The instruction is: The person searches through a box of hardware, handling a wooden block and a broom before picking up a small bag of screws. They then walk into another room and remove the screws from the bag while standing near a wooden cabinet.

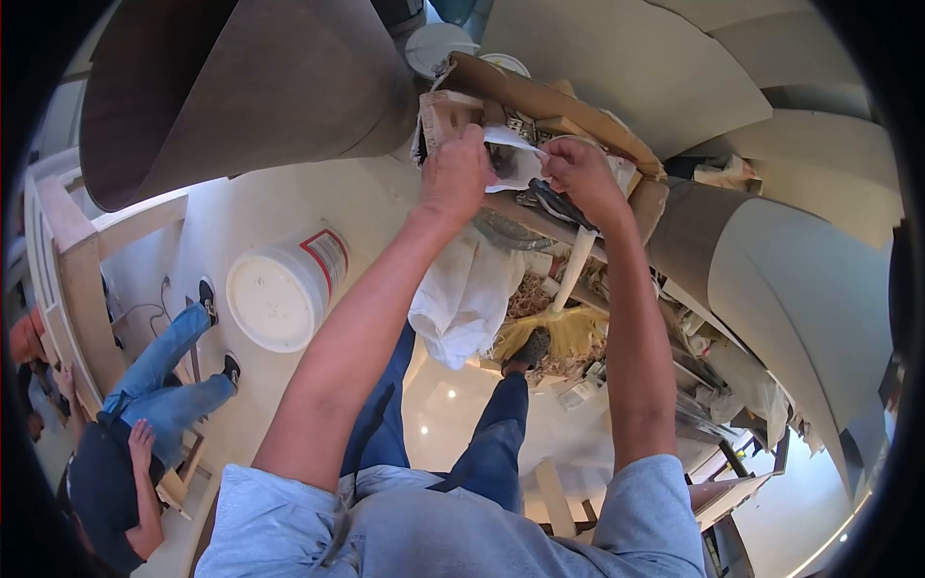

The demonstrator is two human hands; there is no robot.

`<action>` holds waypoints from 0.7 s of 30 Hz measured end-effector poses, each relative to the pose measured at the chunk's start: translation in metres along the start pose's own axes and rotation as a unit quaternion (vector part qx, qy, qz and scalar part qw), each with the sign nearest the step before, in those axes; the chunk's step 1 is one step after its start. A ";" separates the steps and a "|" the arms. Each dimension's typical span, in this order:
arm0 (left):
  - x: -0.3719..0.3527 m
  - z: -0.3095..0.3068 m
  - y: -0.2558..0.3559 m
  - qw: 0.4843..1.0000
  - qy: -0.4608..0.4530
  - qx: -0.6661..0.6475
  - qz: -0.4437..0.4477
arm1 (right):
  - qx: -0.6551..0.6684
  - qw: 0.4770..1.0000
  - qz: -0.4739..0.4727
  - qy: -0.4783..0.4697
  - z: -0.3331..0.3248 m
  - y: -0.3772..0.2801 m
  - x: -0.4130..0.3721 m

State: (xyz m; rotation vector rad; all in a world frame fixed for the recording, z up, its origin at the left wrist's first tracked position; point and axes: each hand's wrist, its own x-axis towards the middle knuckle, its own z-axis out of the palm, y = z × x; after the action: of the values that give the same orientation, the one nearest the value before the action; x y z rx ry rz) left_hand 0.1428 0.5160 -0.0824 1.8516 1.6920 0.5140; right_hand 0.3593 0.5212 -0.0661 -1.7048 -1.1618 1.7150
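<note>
Both hands are raised over an open cardboard box (617, 130) that holds wood pieces and small items. Between them stretches a thin white bag or sheet (520, 166), its mouth parted around something dark that I cannot make out. My left hand (456, 175) pinches its left edge, beside a wooden block (445, 114). My right hand (584, 180) grips the upper right edge with bent fingers. Just below my right hand lies a black object (556, 204), partly hidden. A broom (564, 332) with yellow bristles stands beneath, its pale handle rising toward my right forearm.
A white bucket (279, 297) with a red label stands on the floor at left. A crumpled white sack (458, 299) hangs below the box. Large curved sheets (279, 87) rise at upper left and right. Another person (116, 472) in jeans is at far left, near wooden frames.
</note>
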 end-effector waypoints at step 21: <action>0.061 -0.046 -0.039 0.986 0.106 0.108 0.070 | -0.677 0.722 -0.138 -0.013 -0.029 0.101 0.044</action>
State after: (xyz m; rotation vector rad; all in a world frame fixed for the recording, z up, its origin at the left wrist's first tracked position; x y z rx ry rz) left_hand 0.0913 0.5846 -0.0786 2.1495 1.8244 0.6250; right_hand 0.4056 0.5095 -0.1694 -1.8971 -2.8892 0.4977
